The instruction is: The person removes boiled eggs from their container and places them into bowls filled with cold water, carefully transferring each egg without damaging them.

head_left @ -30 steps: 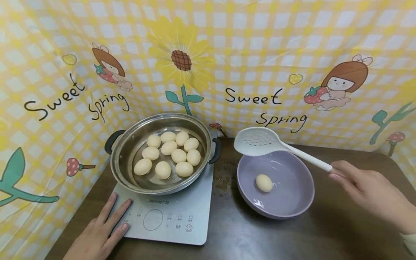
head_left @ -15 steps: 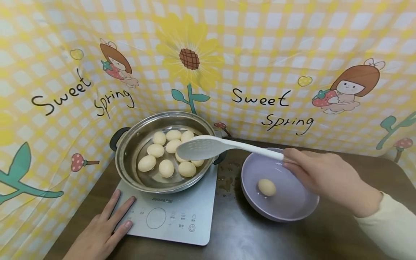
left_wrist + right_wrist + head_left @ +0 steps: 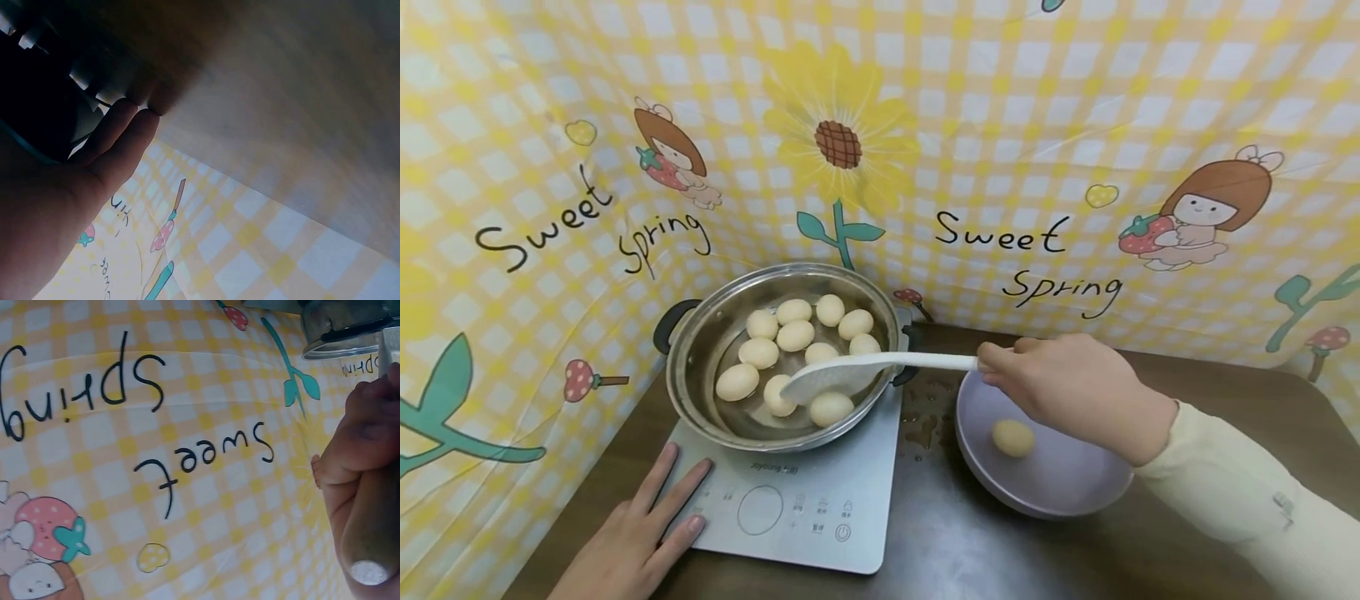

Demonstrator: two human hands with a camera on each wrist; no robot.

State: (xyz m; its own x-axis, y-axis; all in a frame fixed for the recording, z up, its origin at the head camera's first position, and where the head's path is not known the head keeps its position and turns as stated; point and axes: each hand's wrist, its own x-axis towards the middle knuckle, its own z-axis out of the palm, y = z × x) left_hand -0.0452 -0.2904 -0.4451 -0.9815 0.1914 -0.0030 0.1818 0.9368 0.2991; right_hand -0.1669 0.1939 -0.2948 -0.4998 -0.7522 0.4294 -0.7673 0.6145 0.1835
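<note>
In the head view my right hand (image 3: pixel 1067 387) grips the handle of a white slotted spoon (image 3: pixel 842 371). The spoon's bowl is tilted inside a steel pot (image 3: pixel 700 417), among several pale eggs (image 3: pixel 758 353); it partly hides some of them. My left hand (image 3: pixel 632 533) lies with fingers spread on the left edge of a white induction cooker (image 3: pixel 820 533) beneath the pot. A single egg (image 3: pixel 1013 437) sits in the purple bowl (image 3: pixel 1037 504), partly behind my right forearm. The handle's end shows below my right hand (image 3: pixel 369 469) in the right wrist view.
Water drops (image 3: pixel 921 429) lie on the dark table (image 3: pixel 940 533) between cooker and bowl. A yellow checked cloth (image 3: pixel 1000 108) covers the walls behind and to the left. Black side handles (image 3: pixel 672 323) stick out from the pot.
My right hand has moved left from beside the bowl, carrying the slotted spoon from above the bowl into the pot, where its bowl is now lower. The left hand stays on the cooker.
</note>
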